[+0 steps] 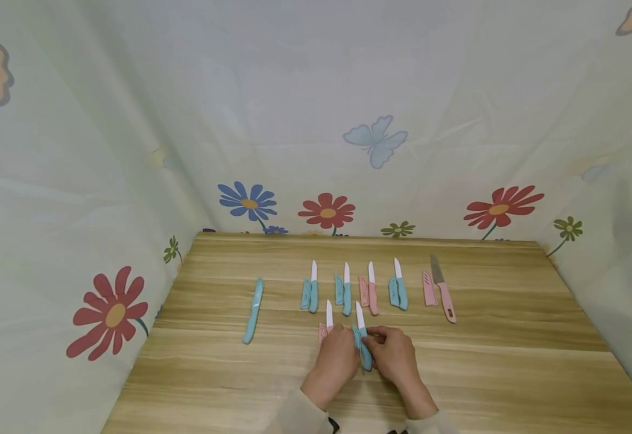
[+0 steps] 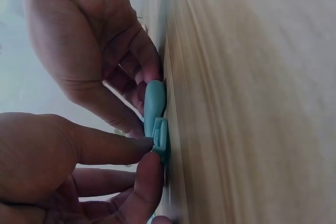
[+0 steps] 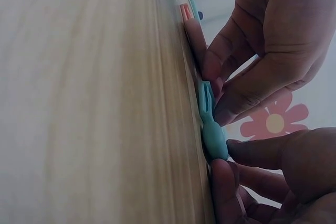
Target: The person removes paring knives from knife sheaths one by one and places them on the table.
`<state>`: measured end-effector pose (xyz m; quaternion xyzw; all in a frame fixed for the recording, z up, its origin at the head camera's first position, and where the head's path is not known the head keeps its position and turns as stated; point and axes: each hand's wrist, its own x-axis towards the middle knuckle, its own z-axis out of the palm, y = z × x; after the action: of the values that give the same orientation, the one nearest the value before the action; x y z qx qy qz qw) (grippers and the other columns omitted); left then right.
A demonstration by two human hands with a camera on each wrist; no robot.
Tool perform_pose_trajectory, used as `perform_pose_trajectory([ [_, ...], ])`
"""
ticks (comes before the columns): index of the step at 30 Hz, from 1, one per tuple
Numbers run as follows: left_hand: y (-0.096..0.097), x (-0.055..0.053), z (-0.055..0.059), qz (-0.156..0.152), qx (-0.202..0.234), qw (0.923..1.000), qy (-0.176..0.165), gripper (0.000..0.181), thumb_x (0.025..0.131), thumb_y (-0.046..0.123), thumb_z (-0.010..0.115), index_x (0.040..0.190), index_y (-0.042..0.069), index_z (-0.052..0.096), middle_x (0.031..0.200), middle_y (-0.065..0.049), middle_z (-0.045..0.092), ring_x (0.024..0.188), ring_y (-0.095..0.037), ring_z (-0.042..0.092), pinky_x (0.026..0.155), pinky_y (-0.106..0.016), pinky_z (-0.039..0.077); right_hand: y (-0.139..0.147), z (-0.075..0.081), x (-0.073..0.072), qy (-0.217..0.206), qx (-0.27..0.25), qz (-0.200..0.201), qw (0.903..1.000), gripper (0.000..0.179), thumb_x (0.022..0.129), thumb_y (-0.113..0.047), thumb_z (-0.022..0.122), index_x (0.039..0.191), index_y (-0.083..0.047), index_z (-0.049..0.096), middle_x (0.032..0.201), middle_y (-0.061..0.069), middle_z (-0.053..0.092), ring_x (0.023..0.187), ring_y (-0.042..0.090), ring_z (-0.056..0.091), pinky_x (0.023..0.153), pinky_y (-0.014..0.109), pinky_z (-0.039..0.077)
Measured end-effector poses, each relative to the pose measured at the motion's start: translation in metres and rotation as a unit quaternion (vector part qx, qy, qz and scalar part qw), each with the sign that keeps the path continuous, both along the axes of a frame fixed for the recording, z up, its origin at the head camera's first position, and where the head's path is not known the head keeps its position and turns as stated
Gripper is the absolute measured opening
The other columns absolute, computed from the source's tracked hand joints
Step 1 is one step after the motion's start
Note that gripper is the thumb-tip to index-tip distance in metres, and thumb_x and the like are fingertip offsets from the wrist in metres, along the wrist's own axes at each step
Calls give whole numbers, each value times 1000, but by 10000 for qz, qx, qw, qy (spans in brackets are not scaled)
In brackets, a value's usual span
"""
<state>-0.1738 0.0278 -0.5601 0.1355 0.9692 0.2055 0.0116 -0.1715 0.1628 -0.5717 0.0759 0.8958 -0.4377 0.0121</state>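
In the head view, a teal-handled paring knife (image 1: 367, 360) with a white blade lies on the wooden table, blade pointing away. Its teal sheath (image 1: 356, 336) lies close along its left side. My left hand (image 1: 336, 357) pinches the sheath (image 2: 160, 135) between thumb and finger, seen in the left wrist view. My right hand (image 1: 397, 355) holds the knife's handle (image 3: 215, 141) with thumb and fingers from the right. Just left of these, a pink knife (image 1: 329, 313) and pink sheath (image 1: 322, 331) are partly hidden behind my left hand.
Behind my hands stands a row of teal knives (image 1: 313, 296) and a pink knife (image 1: 373, 298), each beside its sheath. Farther right lie a grey-bladed pink knife (image 1: 446, 301) and pink sheath (image 1: 429, 289). A sheathed teal knife (image 1: 253, 313) lies left. Flowered curtains (image 1: 272, 120) surround the table.
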Motion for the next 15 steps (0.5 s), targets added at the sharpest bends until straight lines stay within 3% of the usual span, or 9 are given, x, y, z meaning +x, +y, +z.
perform_pose_trajectory([
  [15,-3,2,-2,-34,166,9999,-13,10,81,5,78,82,-3,72,76,-9,61,75,-24,61,66,-34,54,1,-3,-1,64,276,45,9996,25,89,-16,77,111,-4,79,77,0,70,65,12,58,58,28,46],
])
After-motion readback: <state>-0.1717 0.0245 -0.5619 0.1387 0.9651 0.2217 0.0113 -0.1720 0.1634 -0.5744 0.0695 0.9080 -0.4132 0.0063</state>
